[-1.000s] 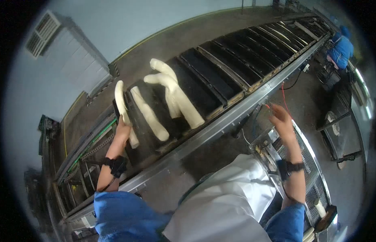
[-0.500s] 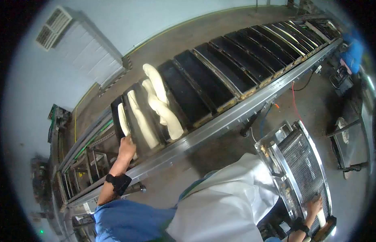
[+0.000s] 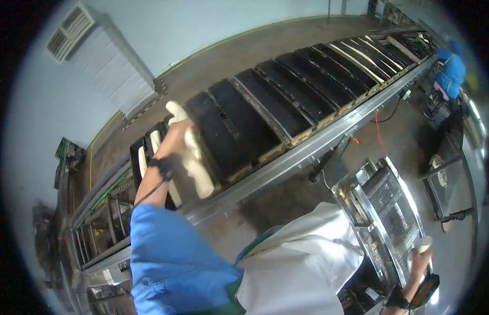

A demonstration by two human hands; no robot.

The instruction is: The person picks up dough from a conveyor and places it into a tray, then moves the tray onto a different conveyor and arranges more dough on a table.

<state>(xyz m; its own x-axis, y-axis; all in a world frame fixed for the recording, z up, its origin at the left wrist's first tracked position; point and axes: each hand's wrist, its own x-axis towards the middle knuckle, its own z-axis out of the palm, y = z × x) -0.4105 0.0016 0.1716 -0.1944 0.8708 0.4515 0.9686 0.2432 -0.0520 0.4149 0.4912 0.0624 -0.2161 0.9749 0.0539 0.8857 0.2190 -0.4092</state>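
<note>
My left hand [image 3: 179,135] reaches over the black pans and closes on the upper part of a long pale dough roll [image 3: 198,173]; motion blurs the dough and the fingers are partly hidden. Beside it, to the left, lie two more dough strips, one of them a thin strip [image 3: 142,161] near the end of the row. Down at the right, my right hand [image 3: 420,258] is wrapped around a piece of dough [image 3: 424,243] whose pale end sticks out above the fingers. That hand is over the lower end of a mesh conveyor [image 3: 392,210].
A long row of black pans [image 3: 299,86] runs along a metal-railed conveyor [image 3: 286,152]. Thin dough strips [image 3: 355,60] lie in the far pans. A person in blue [image 3: 451,73] is at the far right. A metal stand [image 3: 449,191] is beyond the mesh conveyor.
My left hand has moved up and right, from the leftmost dough strip to the thicker dough roll. My right hand has lifted a dough piece off the mesh. The pans have shifted left in view.
</note>
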